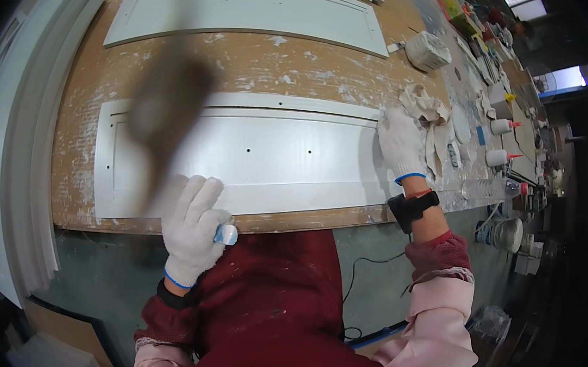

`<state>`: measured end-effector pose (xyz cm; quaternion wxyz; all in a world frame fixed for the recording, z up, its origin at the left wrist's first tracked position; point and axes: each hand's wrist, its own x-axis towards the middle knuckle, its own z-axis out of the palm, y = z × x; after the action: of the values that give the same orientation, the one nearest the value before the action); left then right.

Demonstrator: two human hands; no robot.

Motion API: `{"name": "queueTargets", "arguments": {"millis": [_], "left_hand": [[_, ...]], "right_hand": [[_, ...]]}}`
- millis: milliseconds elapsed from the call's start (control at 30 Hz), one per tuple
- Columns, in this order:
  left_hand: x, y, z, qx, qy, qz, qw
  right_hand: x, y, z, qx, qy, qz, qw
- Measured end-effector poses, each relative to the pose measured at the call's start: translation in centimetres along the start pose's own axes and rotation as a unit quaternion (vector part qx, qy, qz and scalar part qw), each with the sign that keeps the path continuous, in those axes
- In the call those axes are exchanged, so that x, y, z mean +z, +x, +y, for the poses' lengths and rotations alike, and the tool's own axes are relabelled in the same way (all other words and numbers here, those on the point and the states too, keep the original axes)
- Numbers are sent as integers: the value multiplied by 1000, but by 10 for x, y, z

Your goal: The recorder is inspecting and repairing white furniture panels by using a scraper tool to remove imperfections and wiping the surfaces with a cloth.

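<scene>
A white framed panel with several small dark holes lies flat in front of me, close to the table's front edge. My left hand, in a white knit glove, is at the panel's near left edge, fingers reaching over it. Between its thumb and palm it grips a small blue-and-white object, whose kind I cannot make out. My right hand, gloved too, is closed at the panel's right end; its fingertips are partly hidden. A blurred brown shape close to the camera covers part of the panel's left side.
More white panels lie farther back, and others stand stacked on edge at the left. Right of the panel are a crumpled beige cloth, a white tub and white bottles with red tips. A dark cable hangs below the paint-marked table.
</scene>
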<state>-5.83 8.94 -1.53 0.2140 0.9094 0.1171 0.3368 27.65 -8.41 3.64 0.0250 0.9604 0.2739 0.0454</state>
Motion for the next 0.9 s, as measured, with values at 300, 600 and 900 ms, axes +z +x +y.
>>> {"name": "queueTargets", "arguments": {"millis": [300, 600, 900], "left_hand": [[1, 1, -5, 41, -17, 42, 998], [-1, 0, -7, 20, -27, 41, 999], [4, -2, -8, 9, -23, 60, 998]], "right_hand": [[-13, -16, -77, -57, 83, -47, 994], [-24, -23, -223, -162, 138, -102, 972], [-30, -27, -293, -239, 172, -102, 950]]}}
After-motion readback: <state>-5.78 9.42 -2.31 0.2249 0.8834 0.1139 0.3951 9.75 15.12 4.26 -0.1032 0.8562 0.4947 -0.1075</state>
